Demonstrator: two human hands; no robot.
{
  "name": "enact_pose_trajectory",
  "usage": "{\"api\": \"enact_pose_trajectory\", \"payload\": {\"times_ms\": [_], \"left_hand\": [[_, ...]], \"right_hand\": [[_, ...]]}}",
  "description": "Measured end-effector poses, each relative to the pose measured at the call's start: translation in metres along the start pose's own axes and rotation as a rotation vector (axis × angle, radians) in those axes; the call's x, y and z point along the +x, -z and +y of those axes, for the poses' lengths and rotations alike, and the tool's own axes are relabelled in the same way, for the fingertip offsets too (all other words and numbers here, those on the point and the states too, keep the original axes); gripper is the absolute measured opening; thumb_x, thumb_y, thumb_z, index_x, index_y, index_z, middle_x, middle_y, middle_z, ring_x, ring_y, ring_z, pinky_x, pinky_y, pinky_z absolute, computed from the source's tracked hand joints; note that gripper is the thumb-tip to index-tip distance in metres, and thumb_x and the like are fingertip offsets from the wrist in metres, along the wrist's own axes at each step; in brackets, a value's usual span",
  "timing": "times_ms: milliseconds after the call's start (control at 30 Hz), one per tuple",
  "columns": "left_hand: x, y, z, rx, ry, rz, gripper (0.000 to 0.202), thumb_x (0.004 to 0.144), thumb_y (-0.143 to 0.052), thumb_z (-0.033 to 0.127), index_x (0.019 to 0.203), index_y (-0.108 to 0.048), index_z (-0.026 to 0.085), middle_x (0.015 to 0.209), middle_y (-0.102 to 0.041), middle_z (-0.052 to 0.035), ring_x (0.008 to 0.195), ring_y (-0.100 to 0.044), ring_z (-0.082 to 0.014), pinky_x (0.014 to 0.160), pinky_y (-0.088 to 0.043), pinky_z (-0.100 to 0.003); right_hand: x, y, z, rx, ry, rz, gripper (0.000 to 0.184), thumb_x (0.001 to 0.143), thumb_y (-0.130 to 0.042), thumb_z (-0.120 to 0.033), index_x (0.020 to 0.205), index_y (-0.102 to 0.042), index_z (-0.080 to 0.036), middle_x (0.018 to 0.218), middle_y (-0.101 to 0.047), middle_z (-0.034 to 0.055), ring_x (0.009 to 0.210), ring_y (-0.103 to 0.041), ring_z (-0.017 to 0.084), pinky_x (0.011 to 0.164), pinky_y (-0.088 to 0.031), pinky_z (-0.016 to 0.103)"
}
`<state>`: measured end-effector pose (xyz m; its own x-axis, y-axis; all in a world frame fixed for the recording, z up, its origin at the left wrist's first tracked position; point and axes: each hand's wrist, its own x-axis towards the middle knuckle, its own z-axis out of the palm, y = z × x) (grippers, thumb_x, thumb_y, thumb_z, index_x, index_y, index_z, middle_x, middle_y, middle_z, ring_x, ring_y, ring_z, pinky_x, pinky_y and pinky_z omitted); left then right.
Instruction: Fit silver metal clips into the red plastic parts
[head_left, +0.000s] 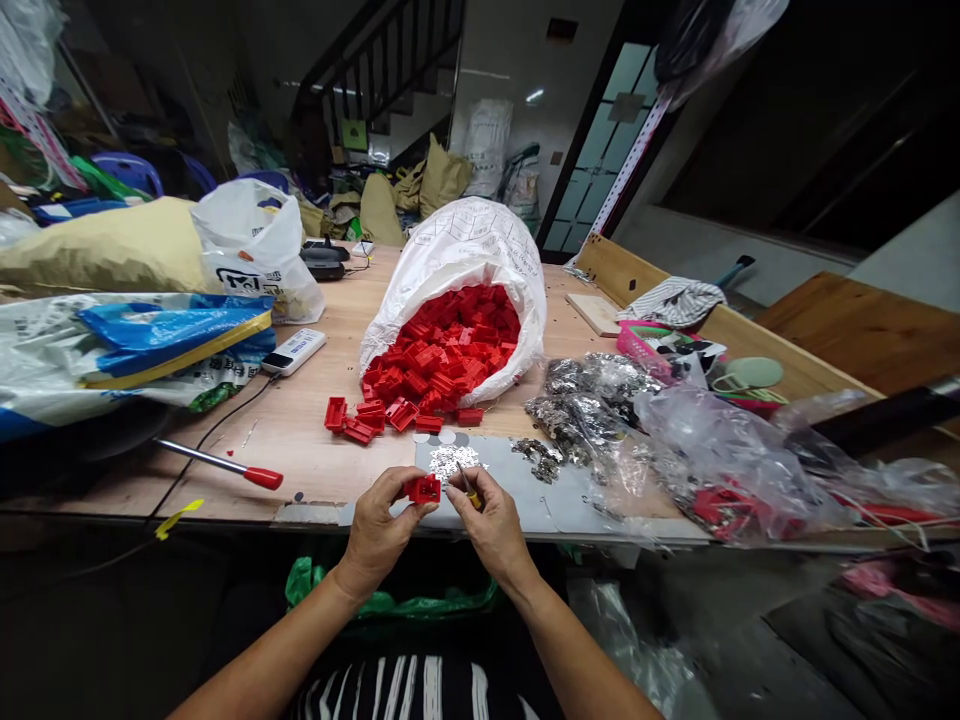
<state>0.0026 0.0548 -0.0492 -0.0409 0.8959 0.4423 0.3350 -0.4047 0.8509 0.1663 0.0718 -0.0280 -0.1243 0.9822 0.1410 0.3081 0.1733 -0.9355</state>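
Between the thumb and fingers of my left hand [386, 515] is a small red plastic housing [425, 489], its hollow side facing me. My right hand [491, 520] is closed around a thin pointed tool with a yellow handle [472, 492], its dark tip up. The right fingertips are close beside the housing; whether they also pinch a small part I cannot make out. Just beyond both hands is a heap of tiny silvery-white pieces [450, 459] on a grey sheet [555, 505]. Loose red housings [401, 414] lie before a white woven sack [472, 235] full of more.
Dark metal pieces [541, 460] and plastic bags of metal parts [592, 400] lie to the right, near a pink basket [641, 345]. At left are a red-handled metal rod [259, 477], a white power bank [296, 351] with a cable, and filled bags [112, 250].
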Motion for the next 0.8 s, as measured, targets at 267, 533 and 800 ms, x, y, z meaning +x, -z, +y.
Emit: {"api": "enact_pose_trajectory", "payload": {"times_ms": [267,533,800], "left_hand": [[-0.007,0.002,0.011,0.064,-0.079,-0.004,0.026,0.08,-0.067,0.024,0.105,-0.06,0.022,0.095,-0.066,-0.0039,0.087,-0.063,-0.0175,0.076,-0.053,-0.03],[-0.013,0.002,0.014,0.05,-0.135,-0.004,0.028,0.08,-0.067,0.021,0.106,-0.059,0.024,0.097,-0.066,-0.0039,0.091,-0.063,-0.0177,0.081,-0.051,-0.031],[-0.018,0.002,0.012,0.003,-0.109,0.026,0.03,0.079,-0.068,0.02,0.107,-0.059,0.024,0.099,-0.065,-0.0041,0.093,-0.062,-0.0181,0.081,-0.052,-0.031]], "right_hand": [[-0.003,-0.002,-0.002,-0.059,0.032,-0.049,0.014,0.084,-0.055,-0.034,0.087,-0.058,-0.02,0.081,-0.065,0.0014,0.07,-0.058,0.015,0.067,-0.046,0.025],[-0.004,-0.002,-0.003,-0.014,0.019,-0.072,0.012,0.083,-0.056,-0.032,0.086,-0.057,-0.021,0.081,-0.063,0.001,0.072,-0.058,0.015,0.068,-0.046,0.025],[-0.004,-0.002,-0.004,0.096,-0.001,-0.126,0.013,0.083,-0.056,-0.033,0.083,-0.056,-0.02,0.079,-0.059,-0.0004,0.072,-0.054,0.014,0.068,-0.044,0.024]]}}
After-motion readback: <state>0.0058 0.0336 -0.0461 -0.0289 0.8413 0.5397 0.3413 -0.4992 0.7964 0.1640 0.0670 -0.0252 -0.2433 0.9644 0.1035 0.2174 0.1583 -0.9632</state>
